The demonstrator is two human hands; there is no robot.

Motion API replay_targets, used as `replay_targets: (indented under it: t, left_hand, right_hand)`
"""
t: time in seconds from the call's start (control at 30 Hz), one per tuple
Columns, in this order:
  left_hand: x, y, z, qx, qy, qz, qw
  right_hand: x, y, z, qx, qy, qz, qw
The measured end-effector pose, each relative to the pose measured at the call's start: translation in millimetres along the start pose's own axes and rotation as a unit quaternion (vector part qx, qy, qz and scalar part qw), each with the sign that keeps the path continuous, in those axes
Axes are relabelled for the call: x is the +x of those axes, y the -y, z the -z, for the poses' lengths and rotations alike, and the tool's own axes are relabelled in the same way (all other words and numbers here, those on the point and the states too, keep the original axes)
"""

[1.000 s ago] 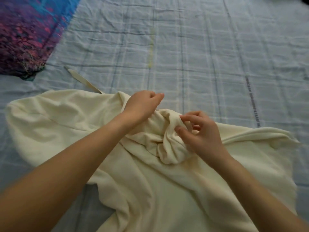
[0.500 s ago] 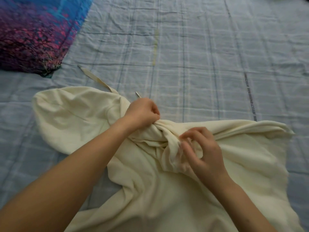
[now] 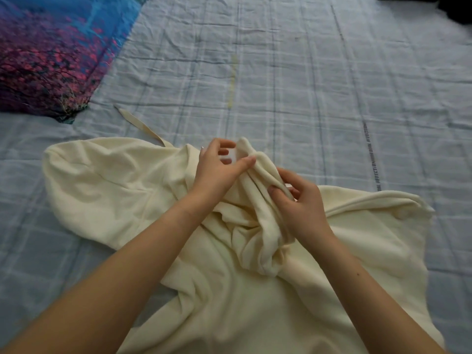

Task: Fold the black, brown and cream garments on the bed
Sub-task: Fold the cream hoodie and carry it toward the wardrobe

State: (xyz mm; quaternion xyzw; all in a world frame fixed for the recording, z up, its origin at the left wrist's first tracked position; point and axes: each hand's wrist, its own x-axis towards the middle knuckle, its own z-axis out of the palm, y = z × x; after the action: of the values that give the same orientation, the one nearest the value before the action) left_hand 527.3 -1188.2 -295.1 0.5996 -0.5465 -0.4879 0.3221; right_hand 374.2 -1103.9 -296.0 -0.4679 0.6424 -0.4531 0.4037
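Observation:
A cream hooded garment (image 3: 122, 190) lies rumpled across the near half of the bed, its hood spread out to the left. A flat cream drawstring (image 3: 139, 122) trails from the hood toward the pillow. In the middle, a bunched ridge of cream fabric stands up between my hands. My left hand (image 3: 219, 167) pinches the top of that ridge with thumb and fingers. My right hand (image 3: 297, 203) grips the same fold lower down on its right side. A dark garment (image 3: 454, 7) shows only partly at the far right corner.
The bed carries a wrinkled pale blue plaid sheet (image 3: 293, 80) that stretches bare beyond the garment. A purple, pink and blue patterned pillow (image 3: 48, 52) fills the far left corner.
My left hand has loosened its fist and shifted right to pinch the top of the bunched fold. My right hand has moved up along the fold. The fabric ridge now stands higher.

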Motion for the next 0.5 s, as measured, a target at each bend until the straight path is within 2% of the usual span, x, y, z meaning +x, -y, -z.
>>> replay_targets:
  t: [0.1,0.2,0.27,0.37,0.5]
  left_hand:
    - [-1,0,-10,0.001,0.037,0.090,0.995]
    - [-3,-4,-15,-0.035,0.115,0.086,0.989]
    - [-1,-9,-17,-0.066,0.162,0.067,0.982]
    - [26,-36,-26,-0.046,0.126,-0.005,0.991]
    - [89,-95,-42,-0.113,0.034,-0.090,0.989]
  right_hand:
    - [0,-6,6,0.046,-0.009,-0.011,0.999]
    - [0,-8,15,0.094,-0.002,-0.018,0.995]
    - [4,-6,21,0.085,-0.011,-0.019,0.996]
    - [36,5,31,0.073,-0.069,-0.017,0.995]
    - [133,45,57,0.112,-0.127,-0.010,0.986]
